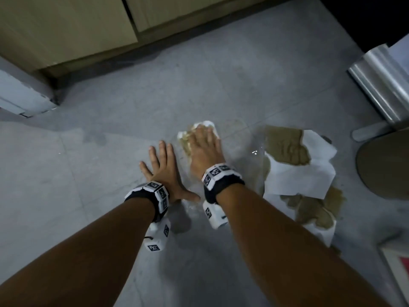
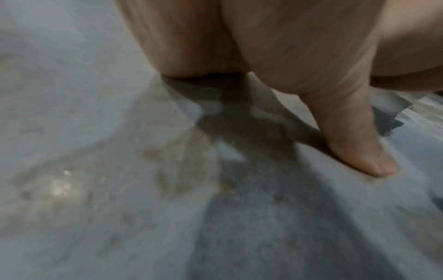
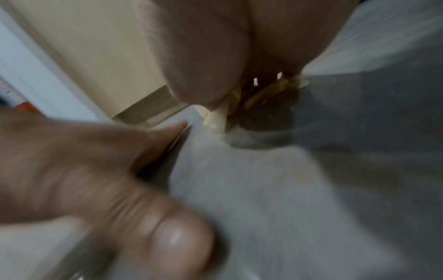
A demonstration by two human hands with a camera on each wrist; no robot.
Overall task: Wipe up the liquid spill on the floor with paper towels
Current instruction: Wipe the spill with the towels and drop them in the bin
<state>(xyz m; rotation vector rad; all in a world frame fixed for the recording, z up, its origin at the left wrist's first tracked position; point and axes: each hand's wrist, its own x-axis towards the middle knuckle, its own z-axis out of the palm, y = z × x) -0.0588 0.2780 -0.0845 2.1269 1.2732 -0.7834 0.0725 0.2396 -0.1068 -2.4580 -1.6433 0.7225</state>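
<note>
My right hand [image 1: 204,149] lies flat, fingers straight, pressing a crumpled, brown-stained paper towel wad [image 1: 200,131] onto the grey floor [image 1: 110,162]. My left hand [image 1: 162,169] is spread open just beside it, palm down on the tile, thumb pointing toward my right wrist. Right of my right hand, two more paper towel sheets [image 1: 298,165] lie on the floor, partly soaked brown. A thin brownish spill [image 1: 337,196] shows at their near edge. Wet film glistens between my right hand and the sheets.
</note>
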